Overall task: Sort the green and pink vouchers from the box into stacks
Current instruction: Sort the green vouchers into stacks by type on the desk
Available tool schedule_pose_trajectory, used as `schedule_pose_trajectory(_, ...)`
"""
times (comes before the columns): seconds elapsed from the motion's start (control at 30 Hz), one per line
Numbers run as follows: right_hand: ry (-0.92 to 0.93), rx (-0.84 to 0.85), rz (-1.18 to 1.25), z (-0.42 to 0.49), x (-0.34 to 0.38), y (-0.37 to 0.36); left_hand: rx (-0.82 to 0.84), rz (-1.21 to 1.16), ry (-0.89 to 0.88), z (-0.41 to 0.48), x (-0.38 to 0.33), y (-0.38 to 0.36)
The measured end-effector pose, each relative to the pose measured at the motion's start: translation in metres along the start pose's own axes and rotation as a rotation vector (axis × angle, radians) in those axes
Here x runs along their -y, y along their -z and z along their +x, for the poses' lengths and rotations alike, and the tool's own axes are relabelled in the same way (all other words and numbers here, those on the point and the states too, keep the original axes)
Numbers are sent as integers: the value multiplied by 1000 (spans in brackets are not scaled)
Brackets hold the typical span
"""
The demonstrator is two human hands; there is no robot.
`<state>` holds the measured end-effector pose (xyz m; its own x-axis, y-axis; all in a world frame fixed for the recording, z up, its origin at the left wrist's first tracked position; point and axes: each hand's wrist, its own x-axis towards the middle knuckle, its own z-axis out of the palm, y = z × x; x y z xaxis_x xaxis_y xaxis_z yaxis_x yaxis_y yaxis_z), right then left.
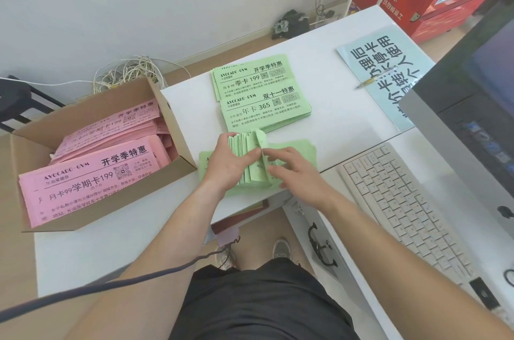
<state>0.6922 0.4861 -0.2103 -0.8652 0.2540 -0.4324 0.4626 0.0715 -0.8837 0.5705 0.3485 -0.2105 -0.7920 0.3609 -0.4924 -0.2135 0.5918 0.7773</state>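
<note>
The left hand point(225, 163) grips the green vouchers point(250, 150) on the bench point(192, 109). The right hand point(296, 173) rests straight-fingered on them. The sheets look thin, limp and slippery, so grip the bundle's edges.

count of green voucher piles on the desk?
4. Farther stack and nearer stack, overlapping, at the back; bundle on edge gripped by left hand; flat pile beneath it. More may be hidden.

On my feed the white desk point(347, 117) has two neat green voucher stacks point(261, 95) toward the far side and a messier green pile point(300, 150) nearer. There's a blue sign point(389, 61) far right, a keyboard point(403, 214) and monitor point(472, 123) on the right, and a cardboard box point(167, 181) on the left.
</note>
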Motion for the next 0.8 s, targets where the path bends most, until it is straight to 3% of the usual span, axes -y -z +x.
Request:
schedule_pose_trajectory(0.3, 122, -41, -124, -2, -18, -11, -27, -19, 42, -1, -5, 2)
schedule_pose_trajectory(0.37, 86, -79, -120, 5, -20, 4, -26, -36, 45, 2, -3, 5)
schedule_pose_trajectory(0.53, -115, -367, -315, 20, -37, 38, -26, -108, 60, 6, 3, 14)
schedule_pose_trajectory(0.8, -176, -376, -503, 29, -33, 31, -10, -153, 63, 7, 8, 21)
